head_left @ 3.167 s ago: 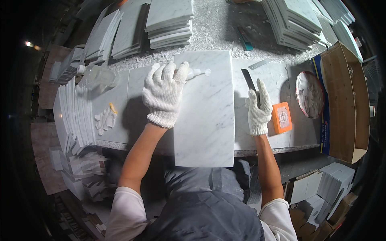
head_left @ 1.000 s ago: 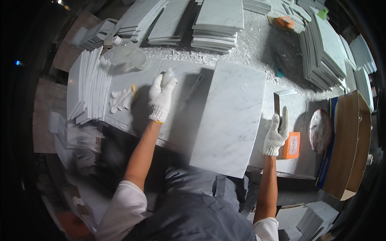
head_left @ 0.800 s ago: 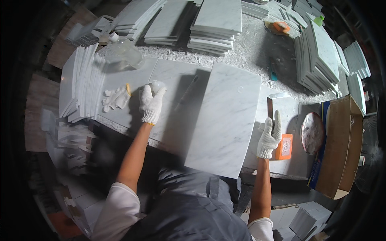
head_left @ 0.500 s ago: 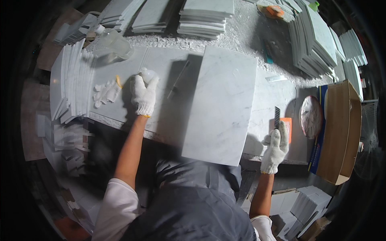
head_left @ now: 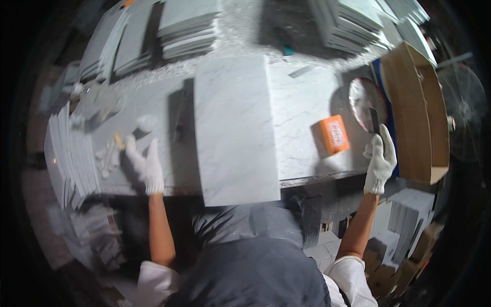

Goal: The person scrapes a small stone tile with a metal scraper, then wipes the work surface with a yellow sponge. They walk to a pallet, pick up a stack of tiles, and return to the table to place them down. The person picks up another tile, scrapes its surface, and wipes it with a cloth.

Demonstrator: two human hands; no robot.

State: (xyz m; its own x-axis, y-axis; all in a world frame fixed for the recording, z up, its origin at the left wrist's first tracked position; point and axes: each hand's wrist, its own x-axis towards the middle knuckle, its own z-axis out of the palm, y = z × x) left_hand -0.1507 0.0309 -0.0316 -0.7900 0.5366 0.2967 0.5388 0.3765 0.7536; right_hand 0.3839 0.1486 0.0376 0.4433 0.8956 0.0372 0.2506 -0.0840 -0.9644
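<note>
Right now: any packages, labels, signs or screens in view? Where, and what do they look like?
Orange block: on the marble bench right of the big slab, rectangular, pale label patch on top.
Cardboard box: far right of the bench, open, brown.
Right hand: near the orange block, holding a dark tool.
No signs or screens.

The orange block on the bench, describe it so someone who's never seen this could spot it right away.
Start at the big white marble slab lying across the middle of the workbench. Look to its right, toward the right hand in a white glove: the orange block lies flat on the benchtop between them. It is the only bright orange thing there, small and rectangular, among grey-white stone.
</note>
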